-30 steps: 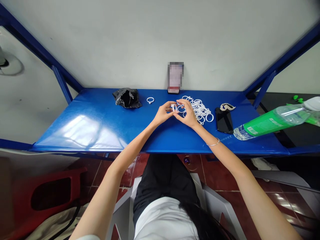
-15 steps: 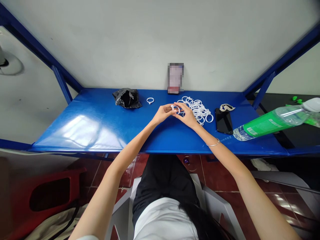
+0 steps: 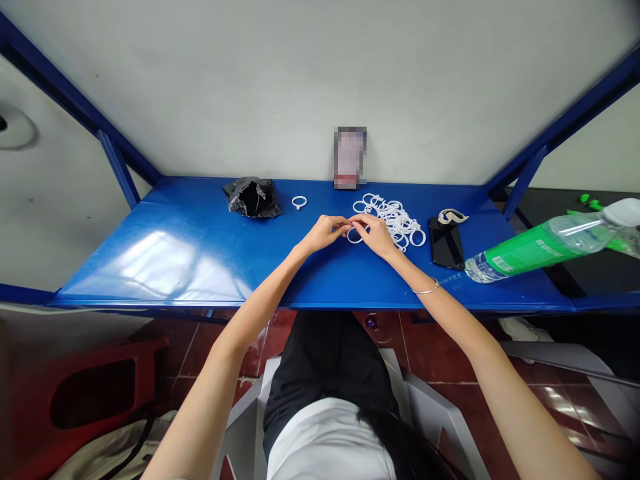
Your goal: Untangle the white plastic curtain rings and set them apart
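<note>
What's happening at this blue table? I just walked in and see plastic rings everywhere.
A seated person has both hands together over the blue table, the left hand and right hand pinching a white ring between the fingertips. Just right of the hands lies a pile of white rings. One single ring sits apart to the left, beside a crumpled black bag. A dark phone and a green-labelled bottle lie further right.

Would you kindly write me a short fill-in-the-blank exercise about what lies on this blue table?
1. Both hands, left hand and right hand, pinch a white ____ between them.
2. The pile of rings lies to the ____ of the hands.
3. The single ring lies beside a crumpled ____ bag.
4. The bottle bears a ____ label.

Missing words: ring; right; black; green
</note>
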Available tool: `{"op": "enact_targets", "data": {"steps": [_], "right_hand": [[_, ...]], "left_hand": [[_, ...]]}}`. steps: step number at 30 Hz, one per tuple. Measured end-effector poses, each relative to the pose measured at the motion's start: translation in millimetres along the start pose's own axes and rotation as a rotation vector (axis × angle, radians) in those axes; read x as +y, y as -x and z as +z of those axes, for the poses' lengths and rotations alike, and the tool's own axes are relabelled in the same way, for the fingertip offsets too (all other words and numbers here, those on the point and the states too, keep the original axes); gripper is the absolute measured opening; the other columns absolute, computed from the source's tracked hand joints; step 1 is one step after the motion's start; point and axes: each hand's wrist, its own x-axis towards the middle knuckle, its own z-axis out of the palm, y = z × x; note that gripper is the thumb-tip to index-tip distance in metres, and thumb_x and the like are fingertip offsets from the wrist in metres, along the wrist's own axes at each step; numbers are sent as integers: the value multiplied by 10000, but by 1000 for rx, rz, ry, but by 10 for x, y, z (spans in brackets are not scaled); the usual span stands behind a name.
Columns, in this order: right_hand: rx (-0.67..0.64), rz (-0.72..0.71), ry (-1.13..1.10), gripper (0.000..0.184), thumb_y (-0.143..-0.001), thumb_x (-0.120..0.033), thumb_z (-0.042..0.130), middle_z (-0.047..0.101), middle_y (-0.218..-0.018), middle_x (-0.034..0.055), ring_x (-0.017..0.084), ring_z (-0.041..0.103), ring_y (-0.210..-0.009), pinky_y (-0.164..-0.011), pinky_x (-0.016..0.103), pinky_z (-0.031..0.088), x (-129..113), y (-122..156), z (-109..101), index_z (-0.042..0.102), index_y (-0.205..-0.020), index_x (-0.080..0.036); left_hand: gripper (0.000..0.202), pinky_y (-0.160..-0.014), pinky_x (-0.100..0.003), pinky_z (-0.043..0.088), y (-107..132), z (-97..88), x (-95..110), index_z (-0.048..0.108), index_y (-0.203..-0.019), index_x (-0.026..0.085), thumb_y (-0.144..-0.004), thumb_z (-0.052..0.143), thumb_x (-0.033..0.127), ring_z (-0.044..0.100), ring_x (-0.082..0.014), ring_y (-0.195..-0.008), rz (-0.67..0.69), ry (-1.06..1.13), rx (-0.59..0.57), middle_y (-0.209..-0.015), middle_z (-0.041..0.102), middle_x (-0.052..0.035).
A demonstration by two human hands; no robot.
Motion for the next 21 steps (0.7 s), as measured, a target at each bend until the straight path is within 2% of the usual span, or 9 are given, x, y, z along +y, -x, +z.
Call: {"op": "enact_targets", "data": {"steps": [4, 7, 11, 14, 18, 21], "right_hand": [[51, 58, -78, 229, -964, -329, 493, 753, -952, 57, 208, 694, -806, -741, 355, 555, -21, -6, 0, 695, -954, -221], [44, 97, -143, 240, -961, -355, 494, 743, -920, 51, 199, 692, -778, -745, 355, 560, -35, -5, 0, 688, -954, -214], [43, 124, -214, 263, -955, -404, 507, 735, -908, 43, 190, 690, -783, -779, 357, 574, -50, -7, 0, 689, -955, -216], [46, 138, -230, 277, -954, -435, 514, 742, -961, 50, 195, 697, -823, -800, 361, 579, -59, -12, 0, 690, -981, -223], [61, 108, -219, 305, -930, -466, 564, 731, -1069, 72, 222, 695, -954, -863, 380, 581, -56, -13, 8, 668, -1086, -225], [71, 112, -244, 355, -910, -496, 595, 726, -1045, 76, 226, 700, -920, -858, 391, 592, -47, -4, 19, 648, -1141, -232]], "left_hand": [[494, -741, -312, 560, 8, 1, 20, 707, -1010, 135, -837, 641, 592, 727, -218, -757, -98, 168, -13, -880, 757, -94], [526, -722, -321, 566, 12, 20, 26, 707, -949, 133, -769, 706, 627, 721, -215, -712, -151, 245, -62, -806, 748, -90], [537, -723, -319, 566, 13, 40, 28, 690, -888, 126, -754, 715, 645, 722, -208, -718, -168, 300, -43, -785, 741, -92], [567, -704, -316, 565, -2, 13, 5, 671, -917, 117, -748, 721, 656, 720, -199, -712, -189, 381, 3, -813, 743, -106], [576, -698, -316, 553, -40, -40, -50, 647, -915, 112, -756, 716, 662, 712, -180, -699, -181, 458, 142, -823, 742, -114], [567, -706, -317, 548, -54, -58, -72, 646, -904, 114, -753, 722, 656, 710, -175, -707, -189, 488, 204, -839, 746, -118]]}}
